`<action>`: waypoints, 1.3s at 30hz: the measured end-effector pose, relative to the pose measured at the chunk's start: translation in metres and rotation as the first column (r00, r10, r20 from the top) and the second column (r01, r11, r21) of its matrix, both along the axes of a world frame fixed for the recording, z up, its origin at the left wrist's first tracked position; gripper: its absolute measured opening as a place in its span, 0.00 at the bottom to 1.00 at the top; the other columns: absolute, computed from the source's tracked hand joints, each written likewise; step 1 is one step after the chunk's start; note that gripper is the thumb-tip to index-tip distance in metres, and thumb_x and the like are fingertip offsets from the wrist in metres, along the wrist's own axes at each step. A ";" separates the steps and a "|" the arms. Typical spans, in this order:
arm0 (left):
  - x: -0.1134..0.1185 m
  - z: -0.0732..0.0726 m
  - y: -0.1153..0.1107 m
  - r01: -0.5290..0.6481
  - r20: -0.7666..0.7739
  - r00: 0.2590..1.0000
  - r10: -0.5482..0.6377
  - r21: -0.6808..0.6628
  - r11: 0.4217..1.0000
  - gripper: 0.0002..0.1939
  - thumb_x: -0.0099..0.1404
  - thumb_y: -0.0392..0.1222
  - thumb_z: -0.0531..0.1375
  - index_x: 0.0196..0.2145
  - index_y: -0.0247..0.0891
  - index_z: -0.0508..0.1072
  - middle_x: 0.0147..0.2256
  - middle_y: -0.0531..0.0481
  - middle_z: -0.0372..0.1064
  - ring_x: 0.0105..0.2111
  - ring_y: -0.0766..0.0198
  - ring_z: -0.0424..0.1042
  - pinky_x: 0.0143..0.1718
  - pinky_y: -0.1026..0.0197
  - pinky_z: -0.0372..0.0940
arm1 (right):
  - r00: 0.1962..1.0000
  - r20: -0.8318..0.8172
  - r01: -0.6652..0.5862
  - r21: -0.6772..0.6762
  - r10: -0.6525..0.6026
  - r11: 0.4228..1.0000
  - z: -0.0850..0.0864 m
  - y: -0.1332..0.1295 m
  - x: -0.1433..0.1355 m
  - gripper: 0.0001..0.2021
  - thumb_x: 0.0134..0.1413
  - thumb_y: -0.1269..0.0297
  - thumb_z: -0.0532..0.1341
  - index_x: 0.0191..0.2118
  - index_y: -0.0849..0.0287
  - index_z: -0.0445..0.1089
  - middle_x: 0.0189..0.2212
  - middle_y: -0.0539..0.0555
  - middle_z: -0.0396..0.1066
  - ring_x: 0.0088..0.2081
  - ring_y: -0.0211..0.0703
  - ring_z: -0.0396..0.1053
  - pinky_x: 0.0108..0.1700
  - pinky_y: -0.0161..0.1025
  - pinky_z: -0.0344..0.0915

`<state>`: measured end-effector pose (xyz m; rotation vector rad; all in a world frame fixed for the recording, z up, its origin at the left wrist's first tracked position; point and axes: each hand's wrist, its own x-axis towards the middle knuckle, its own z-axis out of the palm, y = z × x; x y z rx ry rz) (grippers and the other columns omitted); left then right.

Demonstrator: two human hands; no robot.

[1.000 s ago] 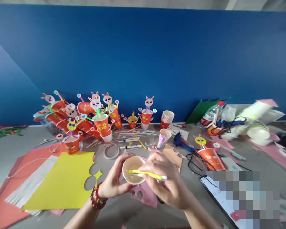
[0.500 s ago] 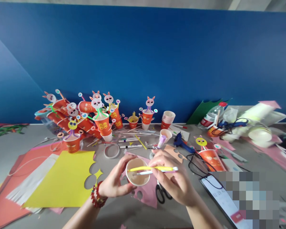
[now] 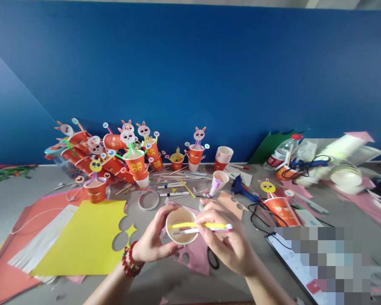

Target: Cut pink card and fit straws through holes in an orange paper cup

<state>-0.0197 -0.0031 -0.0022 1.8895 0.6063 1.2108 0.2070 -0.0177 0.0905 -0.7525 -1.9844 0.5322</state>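
Note:
My left hand (image 3: 155,235) is wrapped round a paper cup (image 3: 181,242), its white open mouth tilted up towards me. In a pinch, my right hand (image 3: 224,239) holds a yellow strip (image 3: 184,225) together with a slim white stick (image 3: 186,231). Both lie nearly level across the cup's mouth, their left ends over its inside. I cannot tell whether they touch the rim. Black-handled scissors (image 3: 213,258) lie beneath my right hand, partly hidden. Pink paper with round holes (image 3: 197,260) is under the cup.
Yellow card (image 3: 82,241) lies to the left, near red cups with rabbit faces (image 3: 135,163). Behind my hands are a tape roll (image 3: 148,200), a glue stick (image 3: 214,187) and stacked cups (image 3: 223,159). A blue glue gun (image 3: 243,189), its cord and a phone (image 3: 288,262) sit right.
Both hands, with the cup, the yellow strip and the white stick, have shifted slightly left. My right hand now covers more of the scissors.

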 end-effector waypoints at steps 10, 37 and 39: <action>0.002 0.001 0.000 -0.013 0.069 0.998 0.007 0.085 0.996 0.39 0.60 0.42 0.65 0.64 0.43 0.52 0.58 0.38 0.58 0.59 0.47 0.60 0.59 0.46 0.61 | 0.999 0.025 0.045 0.000 -0.045 0.999 -0.001 0.002 -0.003 0.06 0.59 0.73 0.58 0.35 0.55 0.69 0.29 0.50 0.73 0.34 0.43 0.70 0.58 0.52 0.61; -0.001 -0.002 -0.002 -0.121 -0.190 0.966 0.173 0.257 0.959 0.40 0.66 0.42 0.61 0.68 0.42 0.45 0.62 0.34 0.58 0.62 0.44 0.59 0.62 0.40 0.56 | 0.989 0.125 -0.080 0.033 0.075 0.996 0.000 0.000 -0.010 0.10 0.52 0.78 0.57 0.36 0.56 0.70 0.30 0.51 0.75 0.34 0.44 0.69 0.57 0.53 0.60; -0.001 -0.003 -0.002 -0.112 -0.189 0.969 0.162 0.253 0.961 0.40 0.66 0.43 0.61 0.69 0.42 0.45 0.62 0.34 0.58 0.62 0.43 0.60 0.62 0.40 0.56 | 0.985 0.116 -0.131 0.040 0.126 0.991 0.001 0.000 -0.010 0.11 0.51 0.79 0.57 0.37 0.55 0.70 0.31 0.50 0.76 0.34 0.43 0.69 0.56 0.52 0.61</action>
